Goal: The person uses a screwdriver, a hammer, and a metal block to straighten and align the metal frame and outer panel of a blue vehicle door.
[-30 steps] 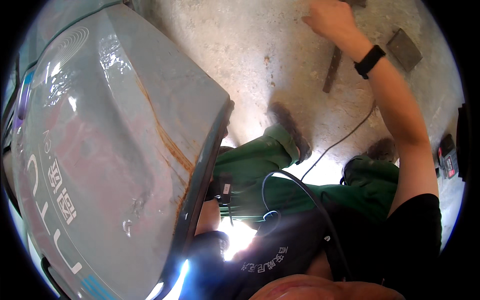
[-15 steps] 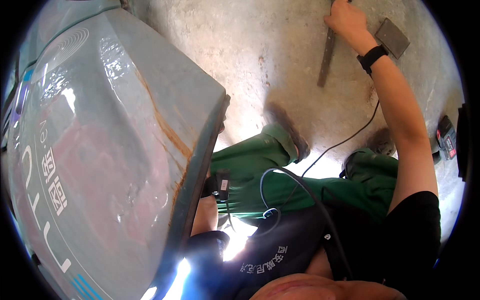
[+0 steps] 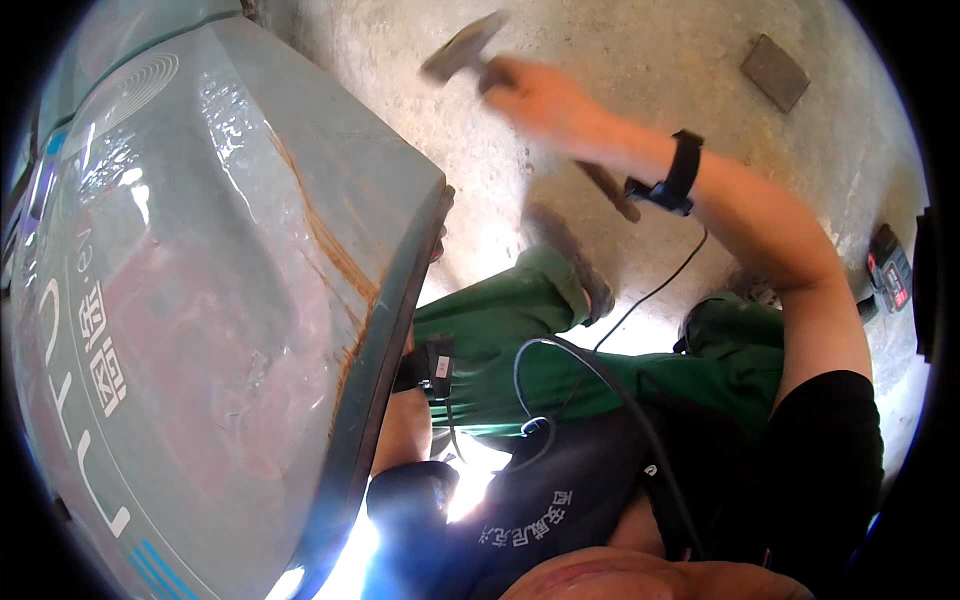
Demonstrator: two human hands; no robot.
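one hammer (image 3: pixel 465 47) slants, head upper left, handle lower right; right hand (image 3: pixel 543 103) clamps it; left fingers, i cannot tell.

The camera looks down from the person's head (image 3: pixel 610 578). The gray panel (image 3: pixel 215 350) is near left, the floor (image 3: pixel 640 55) farther.

Workshop: hammer (image 3: pixel 463 48), rust-streaked vehicle panel (image 3: pixel 230 280)
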